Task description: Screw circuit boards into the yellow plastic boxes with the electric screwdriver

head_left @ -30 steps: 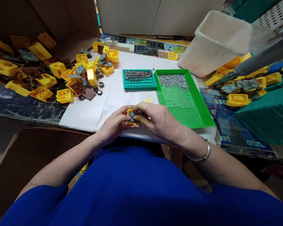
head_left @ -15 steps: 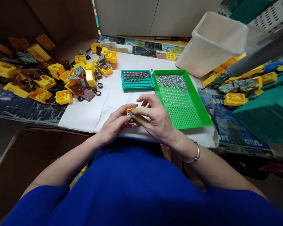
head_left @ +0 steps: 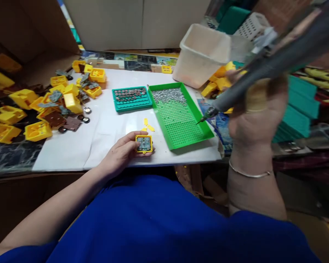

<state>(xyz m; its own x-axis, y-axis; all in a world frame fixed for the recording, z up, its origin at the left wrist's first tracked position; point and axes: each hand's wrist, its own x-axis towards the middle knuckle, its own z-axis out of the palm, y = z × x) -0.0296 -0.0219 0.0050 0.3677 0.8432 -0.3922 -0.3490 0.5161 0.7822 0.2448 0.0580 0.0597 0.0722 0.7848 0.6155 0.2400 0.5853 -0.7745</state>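
While the right hand (head_left: 259, 109) grips the driver (head_left: 263, 75), the left hand (head_left: 123, 150), clasping the case (head_left: 144, 144) by the near edge of the bench (head_left: 16, 159), should brace it.

Left forearm (head_left: 68, 199) slanting low and inward; left hand (head_left: 124, 149) pinching, thumb uppermost. Right forearm (head_left: 254, 190) near upright, right hand (head_left: 259, 113) raised and clenched; fingers blurred, exact curl hard to judge.

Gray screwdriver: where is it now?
In the head view, the gray screwdriver is at upper right, held in the right hand, its tip pointing toward the green perforated tray.
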